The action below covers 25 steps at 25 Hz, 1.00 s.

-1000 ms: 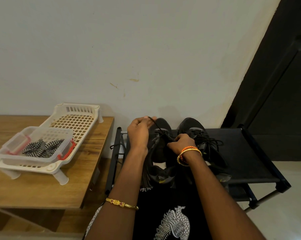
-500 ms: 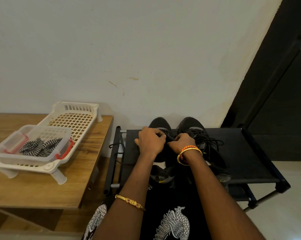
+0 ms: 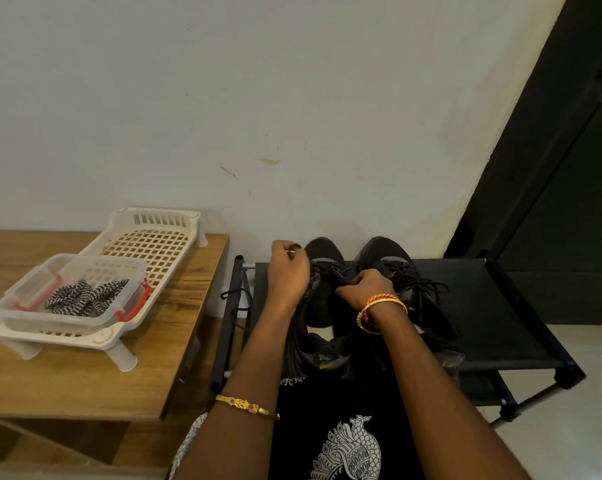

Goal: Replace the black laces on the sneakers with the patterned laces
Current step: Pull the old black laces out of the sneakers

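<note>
My left hand (image 3: pixel 287 271) pinches the thin black lace (image 3: pixel 329 270) of the left black fabric sneaker (image 3: pixel 322 296), while my right hand (image 3: pixel 365 287) curls round it lower down. Both sneakers sit on the black fabric shoe rack (image 3: pixel 493 306). The black-and-white zigzag patterned laces (image 3: pixel 81 297) lie in a clear plastic box (image 3: pixel 67 318) on the wooden table (image 3: pixel 85 382), well apart.

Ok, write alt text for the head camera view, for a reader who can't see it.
A person's left hand and right hand work the black lace of the left sneaker on a black shoe rack, beside the still-laced right sneaker. Patterned laces lie in a clear container on a wooden table.
</note>
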Tool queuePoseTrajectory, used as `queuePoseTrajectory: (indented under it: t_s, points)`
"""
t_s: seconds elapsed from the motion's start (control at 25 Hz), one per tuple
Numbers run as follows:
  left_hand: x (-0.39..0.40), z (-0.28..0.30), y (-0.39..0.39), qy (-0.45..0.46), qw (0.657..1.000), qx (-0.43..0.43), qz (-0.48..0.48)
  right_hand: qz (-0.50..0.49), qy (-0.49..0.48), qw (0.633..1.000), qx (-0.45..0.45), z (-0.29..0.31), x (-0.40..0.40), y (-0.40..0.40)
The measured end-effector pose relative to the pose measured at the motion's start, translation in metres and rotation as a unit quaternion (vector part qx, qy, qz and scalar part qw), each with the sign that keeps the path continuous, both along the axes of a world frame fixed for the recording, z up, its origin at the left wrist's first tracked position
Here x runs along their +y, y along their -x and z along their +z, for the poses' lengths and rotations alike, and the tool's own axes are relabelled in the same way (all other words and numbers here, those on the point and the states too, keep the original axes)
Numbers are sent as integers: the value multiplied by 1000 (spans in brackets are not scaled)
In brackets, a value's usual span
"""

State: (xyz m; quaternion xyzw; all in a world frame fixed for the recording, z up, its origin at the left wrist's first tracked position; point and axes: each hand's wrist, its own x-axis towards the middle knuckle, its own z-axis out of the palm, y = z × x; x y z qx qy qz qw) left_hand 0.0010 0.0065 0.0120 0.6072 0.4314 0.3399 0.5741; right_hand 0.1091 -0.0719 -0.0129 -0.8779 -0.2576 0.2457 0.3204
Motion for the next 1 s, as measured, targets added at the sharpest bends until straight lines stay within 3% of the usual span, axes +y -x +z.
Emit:
queuePoseTrajectory:
  t_s: [0.08, 0.2, 0.56, 0.72, 0.88, 1.0]
  points:
    - [2, -12, -6, -108, 984, 128, -52, 2, 2, 1000, -2, 0, 1, 0]
    - [-1, -26, -16, -227, 928, 285, -79, 8, 9, 1000, -8, 1, 1, 0]
    - [-3, -26, -12, -225, 954, 195, -20, -7, 14, 1000, -7, -4, 2, -2]
    - [-1, -10, 8, -179, 972, 121, 89, -10, 30, 999, -22, -2, 2, 0]
    - [6, -6, 32, -156, 958, 167, 171, 5, 19, 999, -31, 0, 1, 3]
    - [-6, -1, 36, -168, 944, 259, 114, 29, -19, 998, -56, 4, 2, 9]
